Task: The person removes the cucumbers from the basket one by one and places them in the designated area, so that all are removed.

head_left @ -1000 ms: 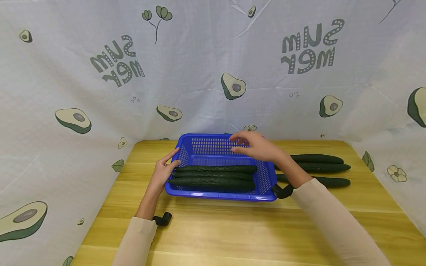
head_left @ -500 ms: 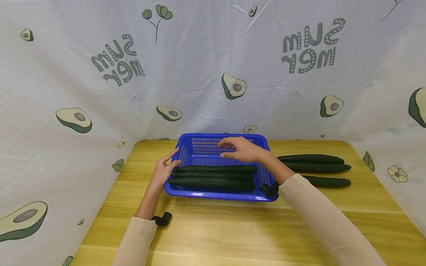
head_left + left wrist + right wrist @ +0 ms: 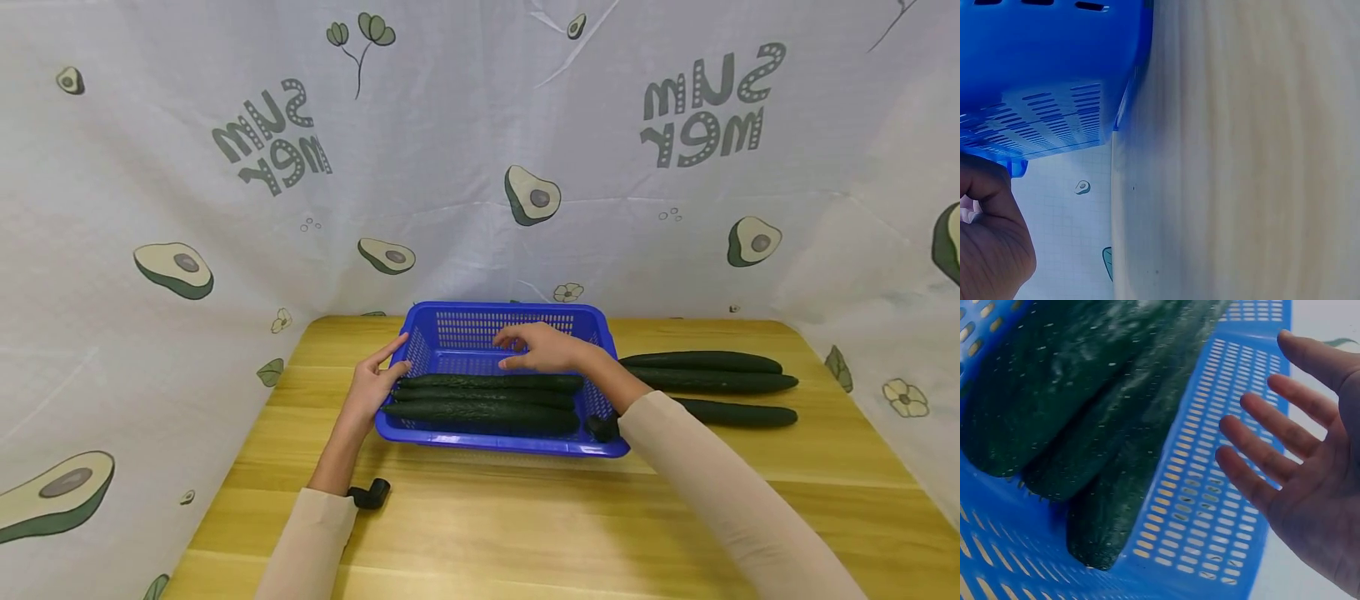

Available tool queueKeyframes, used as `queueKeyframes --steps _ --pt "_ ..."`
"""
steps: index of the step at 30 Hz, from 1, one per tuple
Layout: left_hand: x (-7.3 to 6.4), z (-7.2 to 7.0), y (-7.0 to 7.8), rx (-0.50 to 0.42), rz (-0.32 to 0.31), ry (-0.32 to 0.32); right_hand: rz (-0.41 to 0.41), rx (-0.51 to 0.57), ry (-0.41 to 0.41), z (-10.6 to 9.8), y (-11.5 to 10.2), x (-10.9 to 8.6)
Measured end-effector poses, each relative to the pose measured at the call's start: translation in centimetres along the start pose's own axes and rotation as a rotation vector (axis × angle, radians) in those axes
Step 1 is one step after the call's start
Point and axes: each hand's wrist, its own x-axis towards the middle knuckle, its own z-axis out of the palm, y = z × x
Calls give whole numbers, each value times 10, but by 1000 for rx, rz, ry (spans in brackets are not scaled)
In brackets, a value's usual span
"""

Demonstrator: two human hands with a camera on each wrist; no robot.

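Three dark green cucumbers (image 3: 480,414) lie side by side along the near half of a blue slotted plastic basket (image 3: 450,437). My left hand (image 3: 369,390) holds the basket's left end, with the thumb over the rim and the index finger stretched along it. In the left wrist view, the hand (image 3: 991,237) shows beside the basket wall (image 3: 1047,56). Over the basket's far half hovers my right hand (image 3: 547,346), fingers spread and slightly bent, nothing in them. The right wrist view shows its open palm (image 3: 1329,500) beside the cucumbers' ends (image 3: 1110,506).
Right of the basket, three more cucumbers (image 3: 720,381) lie on the wooden table (image 3: 525,533), partly hidden by the right arm. A white avocado-print cloth (image 3: 450,167) hangs behind the table and along its sides.
My right hand has moved left and slightly lower over the basket, uncovering more of the basket's right rim and the cucumbers on the table. The left hand keeps its place.
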Motion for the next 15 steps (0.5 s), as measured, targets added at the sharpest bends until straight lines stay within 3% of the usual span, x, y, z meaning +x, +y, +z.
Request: queueKeyframes --steps 15 --pt "2 0 -3 -18 5 1 -15 38 -142 21 8 11"
